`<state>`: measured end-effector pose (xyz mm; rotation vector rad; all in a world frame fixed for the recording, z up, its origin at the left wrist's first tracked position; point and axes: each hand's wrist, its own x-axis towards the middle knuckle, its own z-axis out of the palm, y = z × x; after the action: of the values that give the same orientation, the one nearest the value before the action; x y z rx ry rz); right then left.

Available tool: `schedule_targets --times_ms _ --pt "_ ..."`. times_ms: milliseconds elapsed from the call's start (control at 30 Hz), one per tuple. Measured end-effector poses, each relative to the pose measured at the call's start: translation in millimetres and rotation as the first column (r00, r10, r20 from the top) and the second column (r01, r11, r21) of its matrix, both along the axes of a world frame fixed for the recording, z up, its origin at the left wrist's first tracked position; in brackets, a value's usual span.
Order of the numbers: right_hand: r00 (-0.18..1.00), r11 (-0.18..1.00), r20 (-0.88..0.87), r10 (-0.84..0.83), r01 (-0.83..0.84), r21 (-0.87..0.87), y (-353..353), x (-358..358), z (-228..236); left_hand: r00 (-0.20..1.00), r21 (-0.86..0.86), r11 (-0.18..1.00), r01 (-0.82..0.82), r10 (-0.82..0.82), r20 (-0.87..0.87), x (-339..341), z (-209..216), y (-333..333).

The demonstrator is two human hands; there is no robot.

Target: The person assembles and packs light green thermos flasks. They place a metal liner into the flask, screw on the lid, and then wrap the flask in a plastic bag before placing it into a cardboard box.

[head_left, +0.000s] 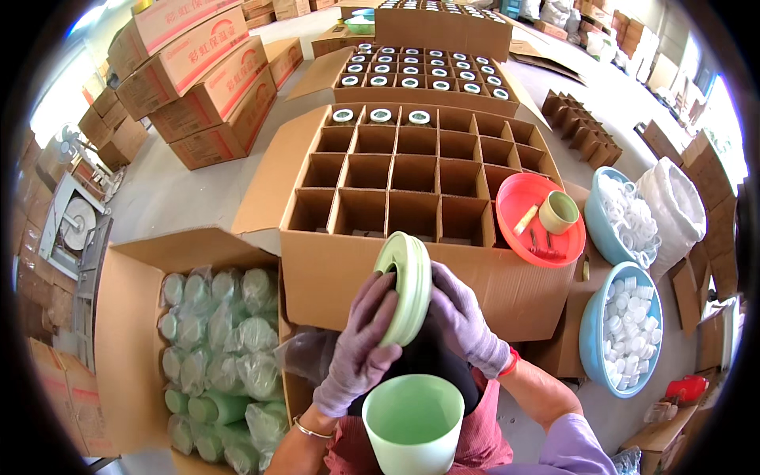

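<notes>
Both my hands wear pale purple-grey gloves and grip a light green round plastic piece [410, 289], stood on edge, with a ridged rim like a lid or collar. My left hand [360, 340] has its fingers at the near face, around a dark opening. My right hand [469, 324] presses against the right side, its fingertips partly hidden behind the piece. Just below, a light green cup-shaped container [416, 427] stands upright at my lap, its wide mouth facing up.
Ahead stands a divided carton [396, 170] with white-topped jars in its back row. A red basin [507, 202] holding a tape roll sits on its right corner. Left is a carton of bagged green bottles [229, 368]. Blue basins hold white rings [629, 210] and white caps [632, 332].
</notes>
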<state>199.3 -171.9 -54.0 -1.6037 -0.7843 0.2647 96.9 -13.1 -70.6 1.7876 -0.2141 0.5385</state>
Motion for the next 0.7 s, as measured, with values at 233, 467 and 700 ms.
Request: schedule_targets --times_ms 233,467,700 --pt "0.996 0.999 -0.083 -0.021 0.024 0.031 5.3 80.1 -61.5 0.973 0.467 0.881 -0.072 -0.042 0.229 81.1 -44.3 19.5" --pt "0.706 0.686 0.647 0.288 0.319 -0.654 8.3 191.5 -29.7 0.844 0.653 0.543 -0.528 0.420 0.333 175.8 -88.4 106.6" --pt "0.515 0.724 0.844 0.146 0.526 -0.446 139.7 412.8 -61.9 0.870 0.784 0.460 -0.417 0.451 0.198 185.7 -105.8 100.5"
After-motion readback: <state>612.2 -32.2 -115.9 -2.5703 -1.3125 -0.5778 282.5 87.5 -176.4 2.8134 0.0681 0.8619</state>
